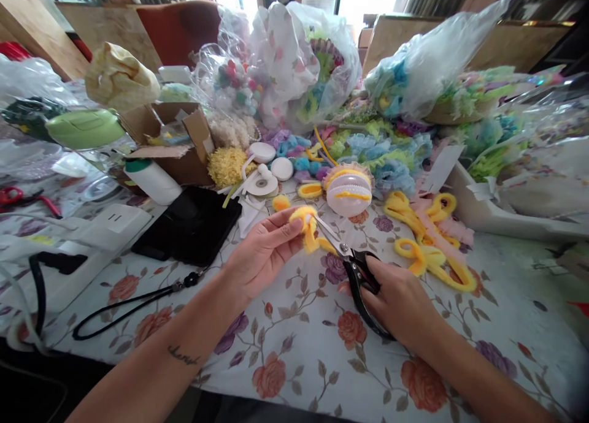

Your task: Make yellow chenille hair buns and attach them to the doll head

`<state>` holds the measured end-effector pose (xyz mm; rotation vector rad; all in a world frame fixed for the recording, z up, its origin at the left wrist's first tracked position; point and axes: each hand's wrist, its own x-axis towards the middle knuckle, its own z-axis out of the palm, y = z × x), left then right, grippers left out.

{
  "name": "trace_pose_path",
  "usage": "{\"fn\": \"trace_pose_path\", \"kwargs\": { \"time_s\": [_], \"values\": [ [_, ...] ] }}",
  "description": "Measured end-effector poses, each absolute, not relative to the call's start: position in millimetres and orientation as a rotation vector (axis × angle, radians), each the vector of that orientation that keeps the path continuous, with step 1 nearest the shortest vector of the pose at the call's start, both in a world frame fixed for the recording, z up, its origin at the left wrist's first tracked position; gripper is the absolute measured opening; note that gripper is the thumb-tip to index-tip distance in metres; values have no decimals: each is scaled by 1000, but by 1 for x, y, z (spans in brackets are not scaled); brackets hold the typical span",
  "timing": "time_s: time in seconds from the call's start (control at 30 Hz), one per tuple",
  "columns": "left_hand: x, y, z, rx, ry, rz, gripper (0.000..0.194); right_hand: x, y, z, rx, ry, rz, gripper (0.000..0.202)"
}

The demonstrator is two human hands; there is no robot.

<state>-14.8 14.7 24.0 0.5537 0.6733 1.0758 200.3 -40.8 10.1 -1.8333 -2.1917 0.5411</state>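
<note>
- Head view: the left hand (271,242) pinches a fuzzy yellow chenille piece (309,234), thumb against fingers in a narrow grip; the piece is curled into a soft loop with a short tail, and sits above the middle of the table.
- The right hand (398,300) wraps its fingers around the smooth black handles of metal-bladed scissors (351,265). The slim, shiny blades point at the yellow piece, their tips right against it; whether they bite into the pile cannot be told.
- Just beyond stands a rounded, glossy white case (348,195) with a pleated, ruffled edge and a yellow strip across its front; a fluffy yellow pompom (280,203) lies to its left.
- On the right, plush yellow chenille loops (426,259) lie tangled with a fuzzy pale-pink strip (427,221).
- On the left, a flat, glossy black tablet (188,225) lies near a thin looped cord (129,309) and an open corrugated cardboard box (197,135).
- Beneath, the smooth tablecloth (317,343) carries printed roses and leaves.
</note>
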Motion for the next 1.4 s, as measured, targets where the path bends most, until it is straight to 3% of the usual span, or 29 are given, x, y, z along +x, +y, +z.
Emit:
{"fn": "trace_pose_path", "kwargs": {
  "time_s": [0.43, 0.93, 1.4],
  "values": [
    [-17, 15, 25, 546, 688, 1043, 14, 200, -40, 12, -1849, -2231, 463, 26],
    [-18, 14, 29, 543, 559, 1005, 12, 204, -41, 10, -1836, -2236, 591, 10],
    [-20, 14, 30, 526, 469, 975, 12, 209, -39, 3, -1606, -2238, 331, 17]
  ]
}}
